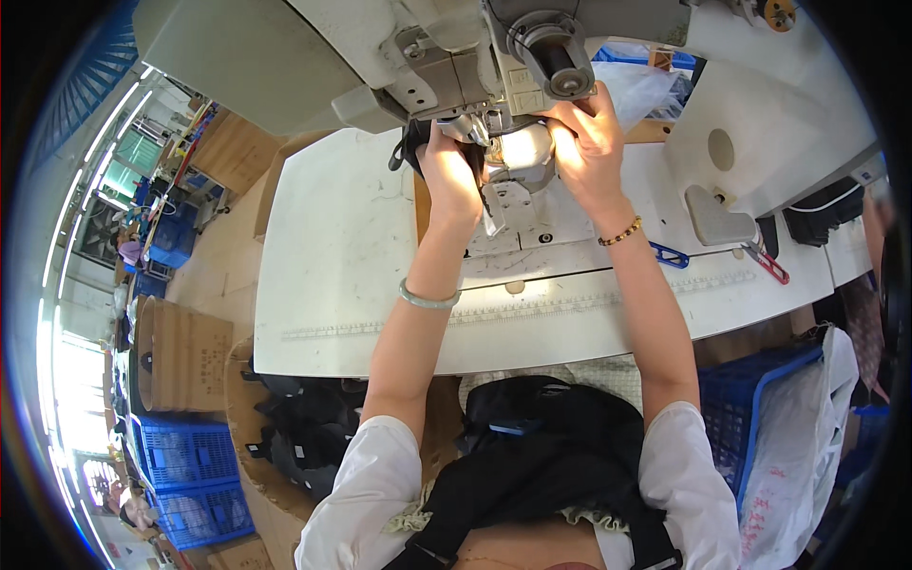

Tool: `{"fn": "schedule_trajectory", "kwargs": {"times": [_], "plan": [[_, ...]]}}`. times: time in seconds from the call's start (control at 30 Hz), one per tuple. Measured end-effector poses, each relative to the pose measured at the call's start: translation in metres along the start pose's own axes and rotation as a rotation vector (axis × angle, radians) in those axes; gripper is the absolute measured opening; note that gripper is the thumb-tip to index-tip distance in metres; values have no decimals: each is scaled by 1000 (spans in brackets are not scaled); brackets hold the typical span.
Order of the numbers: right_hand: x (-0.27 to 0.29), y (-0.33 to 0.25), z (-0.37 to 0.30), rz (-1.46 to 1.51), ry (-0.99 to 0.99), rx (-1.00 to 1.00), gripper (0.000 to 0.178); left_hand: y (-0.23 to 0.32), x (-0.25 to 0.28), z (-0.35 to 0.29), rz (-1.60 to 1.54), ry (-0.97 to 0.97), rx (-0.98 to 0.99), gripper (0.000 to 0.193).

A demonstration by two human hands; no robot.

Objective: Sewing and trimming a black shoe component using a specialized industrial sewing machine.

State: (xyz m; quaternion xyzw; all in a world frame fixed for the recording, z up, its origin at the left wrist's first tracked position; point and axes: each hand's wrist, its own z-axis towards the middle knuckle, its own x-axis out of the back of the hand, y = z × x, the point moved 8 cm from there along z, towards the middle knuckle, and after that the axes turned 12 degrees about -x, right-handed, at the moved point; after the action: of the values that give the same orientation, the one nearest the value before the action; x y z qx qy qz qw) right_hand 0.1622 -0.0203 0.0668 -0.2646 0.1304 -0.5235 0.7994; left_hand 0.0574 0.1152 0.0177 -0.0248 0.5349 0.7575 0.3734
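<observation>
Under the needle area of a white sewing machine [527,90] lies a black fabric piece [408,147], curved around the machine's narrow bed. My left hand [450,180] is closed on its left side, with the thumb close to the presser foot [470,130]. On the other side of the needle, my right hand [591,157] pinches the fabric's right edge, just below the dark round thread part [560,71]. The machine head covers some of my fingertips and most of the fabric. Bright lamp light falls on the bed between my hands.
The white table [332,237] carries a printed ruler strip. Blue-handled [670,255] and red-handled [769,264] tools lie at right. A carton of black pieces [304,427] stands below left, and black cloth [551,437] covers my lap. Blue crates [190,456] stand on the floor.
</observation>
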Motion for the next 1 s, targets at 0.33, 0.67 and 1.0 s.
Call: {"fn": "schedule_trajectory", "kwargs": {"times": [0.33,0.67,1.0], "plan": [[7,-11,1,-49,-151,69,26,13,-4,-11,81,106,-18,34],[7,-19,-2,-148,-316,125,26,19,1,-20,73,198,33,29],[13,-30,-12,-83,-293,172,26,33,6,-44,156,249,-109,29]]}}
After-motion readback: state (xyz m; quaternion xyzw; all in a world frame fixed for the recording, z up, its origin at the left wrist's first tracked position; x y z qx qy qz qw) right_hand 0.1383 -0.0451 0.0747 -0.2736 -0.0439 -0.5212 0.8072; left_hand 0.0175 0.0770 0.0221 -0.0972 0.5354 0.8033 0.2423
